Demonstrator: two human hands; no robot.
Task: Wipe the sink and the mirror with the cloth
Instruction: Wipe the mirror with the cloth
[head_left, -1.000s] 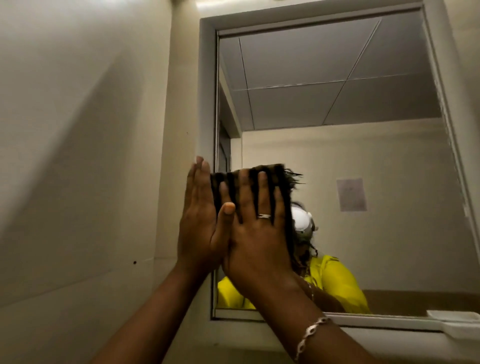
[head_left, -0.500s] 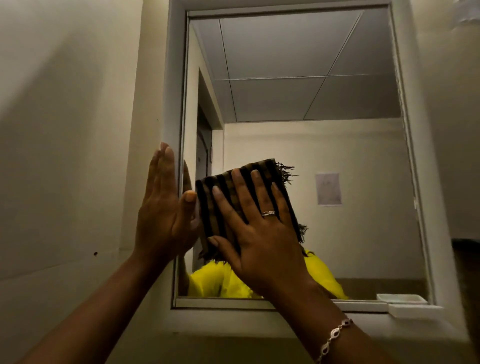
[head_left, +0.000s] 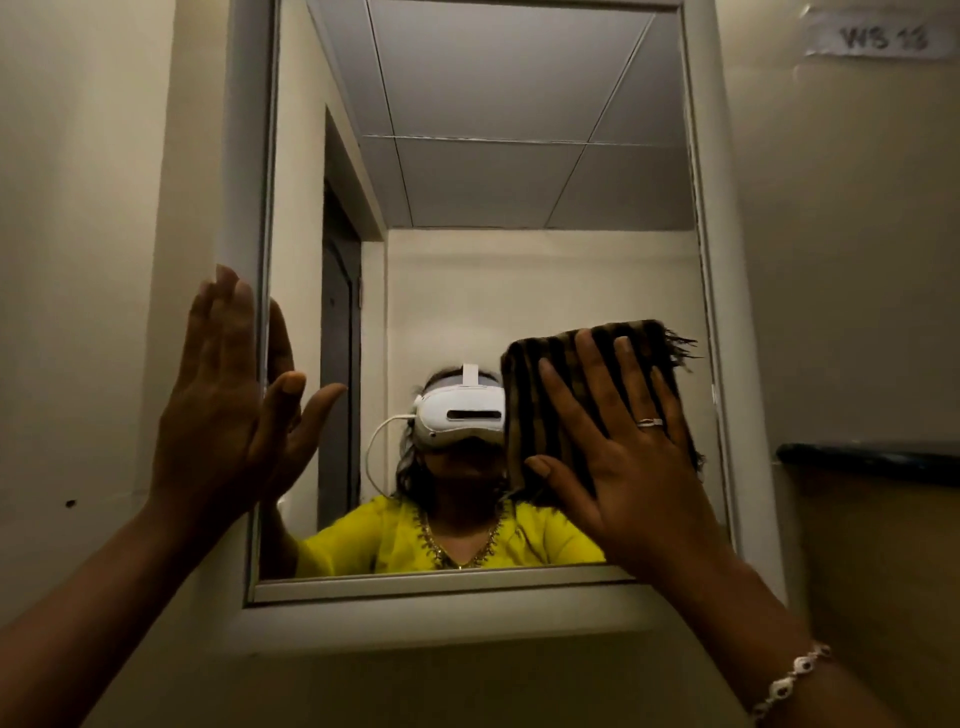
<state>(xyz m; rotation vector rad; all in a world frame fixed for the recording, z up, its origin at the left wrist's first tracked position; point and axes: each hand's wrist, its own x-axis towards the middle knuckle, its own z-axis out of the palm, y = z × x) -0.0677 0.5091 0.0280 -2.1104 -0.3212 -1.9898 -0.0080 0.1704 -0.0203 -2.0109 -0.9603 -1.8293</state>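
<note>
A white-framed mirror (head_left: 519, 182) hangs on the wall straight ahead. My right hand (head_left: 628, 457) lies flat with spread fingers on a folded brown-and-black striped cloth (head_left: 550, 395), pressing it against the glass at the lower right, close to the right frame. My left hand (head_left: 218, 405) rests flat and empty on the mirror's left frame, thumb over the glass. The sink is out of view.
Plain cream walls flank the mirror. A paper label (head_left: 878, 39) is stuck on the wall at the upper right. A dark ledge (head_left: 872, 460) juts out at the right, level with the cloth. The mirror's white lower sill (head_left: 415, 618) sticks out below the glass.
My right hand has slid the cloth rightwards across the glass, from beside the left hand to near the right frame. The left hand stayed on the left frame.
</note>
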